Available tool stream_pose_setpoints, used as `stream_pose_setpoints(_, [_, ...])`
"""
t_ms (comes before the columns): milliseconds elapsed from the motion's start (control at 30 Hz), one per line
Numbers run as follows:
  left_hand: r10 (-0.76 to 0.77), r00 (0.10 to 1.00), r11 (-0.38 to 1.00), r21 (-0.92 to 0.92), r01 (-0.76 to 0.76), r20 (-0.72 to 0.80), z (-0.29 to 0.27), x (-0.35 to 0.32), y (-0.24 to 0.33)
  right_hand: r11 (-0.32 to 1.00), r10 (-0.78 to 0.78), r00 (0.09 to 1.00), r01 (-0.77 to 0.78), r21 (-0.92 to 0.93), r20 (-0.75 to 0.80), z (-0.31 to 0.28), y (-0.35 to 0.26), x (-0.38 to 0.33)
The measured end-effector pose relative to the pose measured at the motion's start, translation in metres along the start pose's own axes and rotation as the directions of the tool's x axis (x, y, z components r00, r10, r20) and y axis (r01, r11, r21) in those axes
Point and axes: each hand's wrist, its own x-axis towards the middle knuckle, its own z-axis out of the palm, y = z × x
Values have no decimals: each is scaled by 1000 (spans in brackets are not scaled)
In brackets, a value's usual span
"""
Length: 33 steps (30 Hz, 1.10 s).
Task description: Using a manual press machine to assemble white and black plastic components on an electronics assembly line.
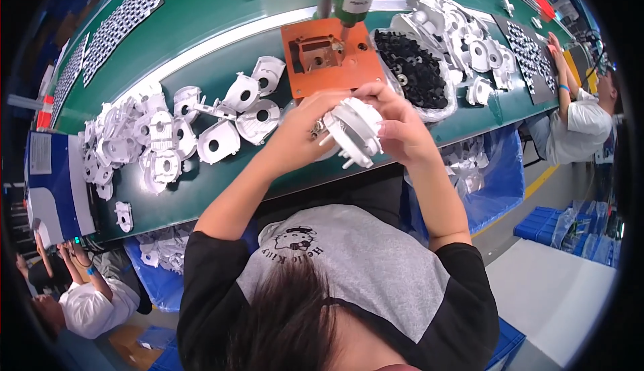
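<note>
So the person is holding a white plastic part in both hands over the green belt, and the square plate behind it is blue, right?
Not quite. The square plate is orange, not blue, as the head view shows. Both hands, left hand and right hand, do hold the white plastic part over the green belt.

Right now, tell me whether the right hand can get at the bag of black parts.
Probably yes: the right hand sits just below the bag of black parts, nothing between, though it holds the white plastic part.
</note>
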Motion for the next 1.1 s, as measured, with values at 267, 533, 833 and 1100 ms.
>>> stream_pose_setpoints(267, [-160, 972, 987, 40, 155, 171, -20, 1, 23, 984, 22, 978, 16, 178, -205, -24, 14, -14])
stream_pose_setpoints(533, [203, 979, 520, 851, -80, -32, -58, 47, -37, 981, -170, 918, 191, 24, -359, -62, -16, -55])
stream_pose_setpoints(833, [58, 998, 358, 933, -44, 25, -21, 51, -53, 965, -232, 827, 264, -12, -513, -76, -22, -80])
stream_pose_setpoints(1100, [-162, 977, 642, 767, -3, 139, -34, 61, -43, 970, -234, 839, 239, -53, -491, -74, -24, -77])
